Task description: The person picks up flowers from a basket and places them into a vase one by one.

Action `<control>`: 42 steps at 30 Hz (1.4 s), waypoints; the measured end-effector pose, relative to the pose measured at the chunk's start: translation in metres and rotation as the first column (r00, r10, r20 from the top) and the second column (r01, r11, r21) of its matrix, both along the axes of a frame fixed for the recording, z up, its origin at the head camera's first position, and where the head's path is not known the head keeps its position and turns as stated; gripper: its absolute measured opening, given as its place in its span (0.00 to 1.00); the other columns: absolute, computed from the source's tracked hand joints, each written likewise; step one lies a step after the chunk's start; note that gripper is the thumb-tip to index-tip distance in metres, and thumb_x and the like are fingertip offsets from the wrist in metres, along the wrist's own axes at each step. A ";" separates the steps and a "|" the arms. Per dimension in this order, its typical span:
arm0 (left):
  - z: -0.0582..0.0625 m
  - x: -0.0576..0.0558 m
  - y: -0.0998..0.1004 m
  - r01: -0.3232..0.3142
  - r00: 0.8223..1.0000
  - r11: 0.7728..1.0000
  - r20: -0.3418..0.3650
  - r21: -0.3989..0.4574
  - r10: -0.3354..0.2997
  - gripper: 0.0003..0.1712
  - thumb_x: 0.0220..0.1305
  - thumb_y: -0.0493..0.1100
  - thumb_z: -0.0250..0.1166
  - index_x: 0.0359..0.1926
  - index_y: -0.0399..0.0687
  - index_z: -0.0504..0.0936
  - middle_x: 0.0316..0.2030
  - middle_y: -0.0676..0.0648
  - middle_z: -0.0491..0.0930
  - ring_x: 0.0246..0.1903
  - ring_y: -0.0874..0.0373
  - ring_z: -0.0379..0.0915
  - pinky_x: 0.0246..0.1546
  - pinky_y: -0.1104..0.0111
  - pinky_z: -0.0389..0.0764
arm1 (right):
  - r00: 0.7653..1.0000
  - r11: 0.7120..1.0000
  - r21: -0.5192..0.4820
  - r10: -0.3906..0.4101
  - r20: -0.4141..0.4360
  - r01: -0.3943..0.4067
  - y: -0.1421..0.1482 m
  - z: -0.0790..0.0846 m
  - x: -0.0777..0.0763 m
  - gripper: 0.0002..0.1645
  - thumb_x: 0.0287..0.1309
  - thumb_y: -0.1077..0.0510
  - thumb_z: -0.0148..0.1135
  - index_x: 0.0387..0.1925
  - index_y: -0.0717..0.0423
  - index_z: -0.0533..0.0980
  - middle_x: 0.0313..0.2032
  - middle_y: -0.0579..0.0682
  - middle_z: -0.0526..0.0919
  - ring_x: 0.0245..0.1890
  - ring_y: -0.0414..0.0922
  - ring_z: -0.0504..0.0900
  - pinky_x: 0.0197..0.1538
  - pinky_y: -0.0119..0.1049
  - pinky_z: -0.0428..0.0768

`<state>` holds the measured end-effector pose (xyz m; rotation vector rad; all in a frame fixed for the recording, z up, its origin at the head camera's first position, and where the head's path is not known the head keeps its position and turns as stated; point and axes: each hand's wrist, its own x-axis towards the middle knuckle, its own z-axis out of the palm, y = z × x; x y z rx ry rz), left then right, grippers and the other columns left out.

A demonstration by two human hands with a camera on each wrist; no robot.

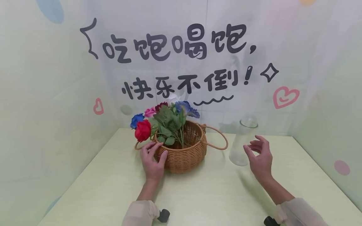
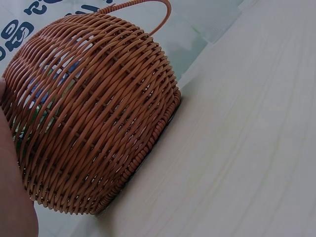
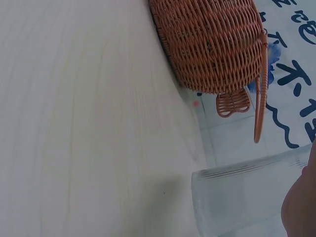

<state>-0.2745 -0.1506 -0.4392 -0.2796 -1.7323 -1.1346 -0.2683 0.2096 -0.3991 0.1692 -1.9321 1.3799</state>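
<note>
A brown wicker basket (image 1: pixel 183 158) stands left of the table's middle, its two looped handles folded outward. Artificial flowers lean in it toward the left: a red rose (image 1: pixel 142 130), a blue rose (image 1: pixel 137 121), a pink flower (image 1: pixel 150 112), a dark red one, a pale one and a larger blue bloom (image 1: pixel 186 108). At the basket's left front, my left hand (image 1: pixel 152 163) rests with loosely bent fingers by the rim and its thumb by the weave. My right hand (image 1: pixel 260 158) hovers beside a clear glass vase (image 1: pixel 238 153), thumb and fingers apart, holding nothing.
The pale wooden table (image 1: pixel 209 197) runs back to a printed backdrop (image 1: pixel 181 18) with dark lettering. Similar walls rise at the left and right. The basket's right handle (image 1: pixel 226 141) reaches toward the vase.
</note>
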 end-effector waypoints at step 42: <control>-0.001 -0.001 -0.001 0.000 1.000 1.000 -0.005 -0.007 0.000 0.16 0.55 0.42 0.70 0.46 0.44 0.85 0.52 0.37 0.71 0.55 0.46 0.62 0.52 0.57 0.62 | 0.960 0.969 -0.036 0.248 0.129 -0.246 -0.099 0.063 -0.017 0.32 0.60 0.65 0.64 0.63 0.65 0.64 0.46 0.63 0.76 0.45 0.56 0.80 0.45 0.32 0.76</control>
